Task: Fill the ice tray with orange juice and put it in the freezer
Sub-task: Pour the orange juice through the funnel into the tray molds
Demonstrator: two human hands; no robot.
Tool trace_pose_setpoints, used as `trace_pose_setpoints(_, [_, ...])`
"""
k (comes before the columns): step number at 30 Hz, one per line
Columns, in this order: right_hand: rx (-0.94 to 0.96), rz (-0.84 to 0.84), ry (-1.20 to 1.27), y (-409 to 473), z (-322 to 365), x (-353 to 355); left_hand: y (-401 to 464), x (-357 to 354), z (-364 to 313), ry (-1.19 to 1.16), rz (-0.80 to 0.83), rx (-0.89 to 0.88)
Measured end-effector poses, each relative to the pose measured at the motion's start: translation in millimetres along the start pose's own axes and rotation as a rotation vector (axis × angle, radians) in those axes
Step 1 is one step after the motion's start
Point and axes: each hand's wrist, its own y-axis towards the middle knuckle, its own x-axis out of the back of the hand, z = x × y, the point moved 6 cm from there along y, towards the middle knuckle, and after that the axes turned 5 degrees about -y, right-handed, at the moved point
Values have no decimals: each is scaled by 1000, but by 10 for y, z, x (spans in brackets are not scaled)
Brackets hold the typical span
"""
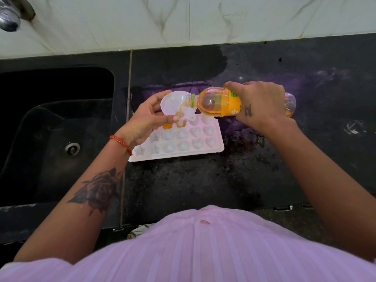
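- Head view: the white ice tray lies flat on the dark counter, just right of the black sink. Its cavities are heart- and star-shaped.
- The left hand has its grip closed on a white plastic funnel, thumb and fingers pinching the bowl. The spout sits over the tray's far row.
- The right hand has its grip wrapped around the orange juice bottle, which is tipped nearly level. Its uncapped mouth rests at the funnel's rim, and juice is running in.
- Two far-row cavities show orange; the others look pale and unfilled, so the filling seems to have barely begun.
- To do this well, I would keep the bottle tilt shallow so the stream stays thin, and hold the spout centred over one cavity.
- Stopping just short of each cavity's brim should help, since a full tray will likely slop on the walk to the freezer, which is not in view.
- Lifting the bottle mouth before moving the funnel would limit drips onto the tray's ribs.
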Motion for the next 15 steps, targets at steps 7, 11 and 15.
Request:
trace_pose_setpoints(7, [-20,53,58,-18,-11,15,-1,0,-13,-6,-5,-9])
trace_pose_setpoints(11, [-59,86,121,-38,-36,19,-7,-28,-58,-5,-1,-27])
trace_pose_setpoints(15, [-86,94,145,-68,-90,-17,-6,-83,-106,-29,16,-47])
